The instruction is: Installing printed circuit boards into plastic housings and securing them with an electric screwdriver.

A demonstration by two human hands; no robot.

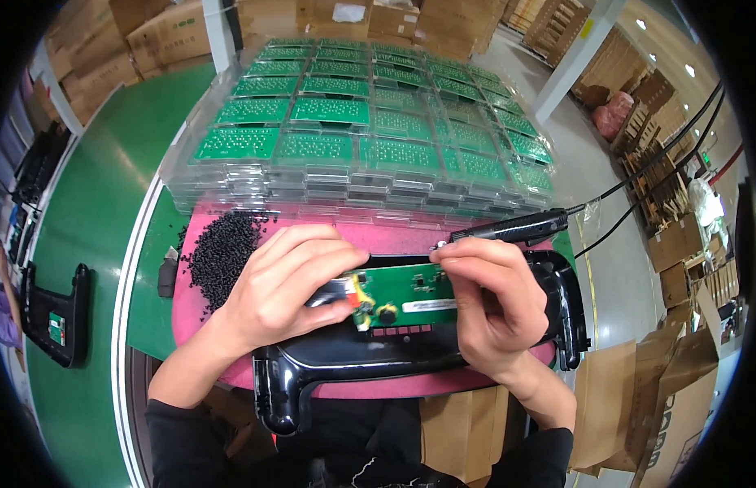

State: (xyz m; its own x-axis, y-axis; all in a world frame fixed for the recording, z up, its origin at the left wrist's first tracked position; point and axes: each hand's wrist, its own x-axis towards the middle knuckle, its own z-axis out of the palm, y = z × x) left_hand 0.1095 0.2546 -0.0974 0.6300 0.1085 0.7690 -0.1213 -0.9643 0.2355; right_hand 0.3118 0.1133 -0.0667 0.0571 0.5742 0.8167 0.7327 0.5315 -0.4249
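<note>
2 hands holding green circuit board, black housing beneath

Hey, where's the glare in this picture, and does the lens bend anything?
Head view: bright glare on the glossy black housing and clear plastic trays; same head view: fisheye distortion bows the white strip at left, and the picture's corners go dark.

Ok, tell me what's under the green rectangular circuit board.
Under the green rectangular circuit board is a glossy black plastic housing, with small pinkish rectangles showing by the board's near edge. A pink mat lies beneath. The board hides the housing's middle.
</note>
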